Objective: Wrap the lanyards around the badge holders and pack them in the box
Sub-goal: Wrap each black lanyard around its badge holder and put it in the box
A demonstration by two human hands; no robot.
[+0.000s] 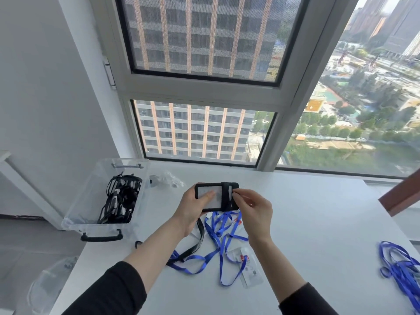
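My left hand (189,208) grips a black-framed badge holder (216,196) above the white table, thumb lying across its clear face. A black lanyard is wound around the holder's right part, and my right hand (253,209) pinches that lanyard at the holder's right edge. Below the hands lie blue lanyards (221,237) tangled with clear badge holders (248,267) and one loose black lanyard (198,239). The clear plastic box (78,214) stands at the table's left edge with several wrapped black badge holders (121,201) inside.
Another bunch of blue lanyards (401,267) lies at the table's right edge. Crumpled clear plastic bags (168,178) sit behind the box. A window frame (204,92) runs along the table's far side. A brown edge (400,194) juts in at right.
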